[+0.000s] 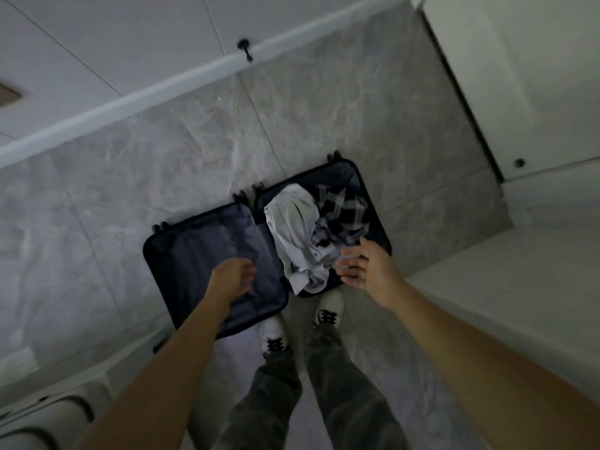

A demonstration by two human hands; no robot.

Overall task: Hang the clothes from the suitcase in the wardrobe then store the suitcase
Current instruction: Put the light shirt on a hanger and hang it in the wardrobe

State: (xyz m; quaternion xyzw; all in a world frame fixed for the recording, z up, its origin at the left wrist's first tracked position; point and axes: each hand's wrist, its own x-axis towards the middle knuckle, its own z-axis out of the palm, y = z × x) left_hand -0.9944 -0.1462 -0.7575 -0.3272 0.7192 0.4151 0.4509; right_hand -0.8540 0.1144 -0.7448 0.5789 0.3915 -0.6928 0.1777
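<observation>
A dark navy suitcase lies open flat on the grey tiled floor, right in front of my feet. Its left half shows only the lining. In the right half lie a crumpled white garment and a dark plaid shirt. My left hand hovers over the left half with loosely curled fingers and holds nothing. My right hand reaches down over the near corner of the right half, fingers spread beside the white garment, without gripping it.
A white wardrobe door stands at the upper right, with a white ledge below it on the right. A white baseboard with a black door stop runs behind the suitcase. White furniture sits lower left.
</observation>
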